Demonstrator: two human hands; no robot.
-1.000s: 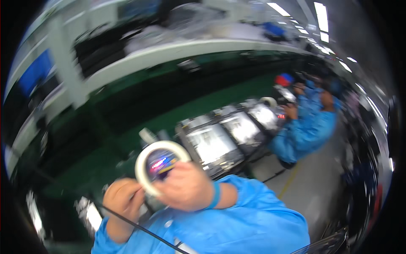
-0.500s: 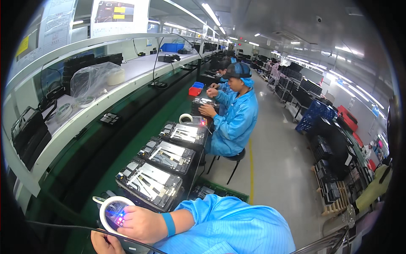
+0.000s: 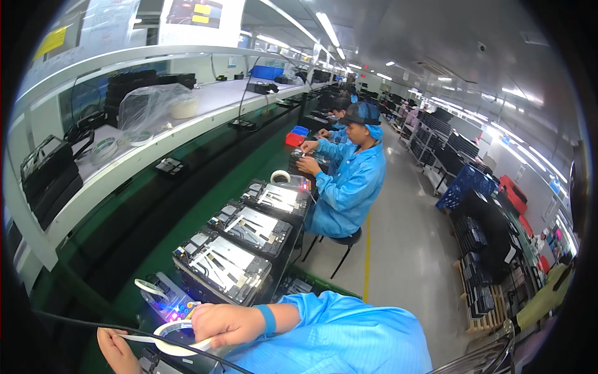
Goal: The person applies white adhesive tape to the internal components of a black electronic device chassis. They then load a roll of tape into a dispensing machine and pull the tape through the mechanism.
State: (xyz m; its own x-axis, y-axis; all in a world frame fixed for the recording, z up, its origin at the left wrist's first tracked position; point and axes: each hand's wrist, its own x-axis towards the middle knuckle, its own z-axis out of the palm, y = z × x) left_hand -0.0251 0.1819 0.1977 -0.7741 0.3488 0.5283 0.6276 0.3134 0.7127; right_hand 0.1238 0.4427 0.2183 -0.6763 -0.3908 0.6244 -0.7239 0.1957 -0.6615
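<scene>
A roll of pale masking tape (image 3: 163, 346) is gripped by my right hand (image 3: 227, 325), with the fingers bent into its ring. At the lower left, my left hand (image 3: 118, 352) has its fingers closed on the loose end of the tape, and a short strip stretches between hand and roll. Just beyond the roll lies a small device with lit red and blue lights (image 3: 171, 310), and a smaller tape roll (image 3: 150, 287) sits on its far end. Part of a dark electronic unit (image 3: 156, 363) shows beneath my hands. A black cable (image 3: 93, 321) crosses in front of them.
Several opened dark electronic units with silver plates (image 3: 221, 268) line the bench's right side. A shelf (image 3: 124, 165) with tape rolls and plastic film runs along the left. A seated co-worker in blue (image 3: 352, 181) works farther up; a green crate (image 3: 324, 285) stands below the bench edge.
The tape roll has come off the lit device toward me in my right hand. My left hand has moved left, and a strip of tape now spans between it and the roll.
</scene>
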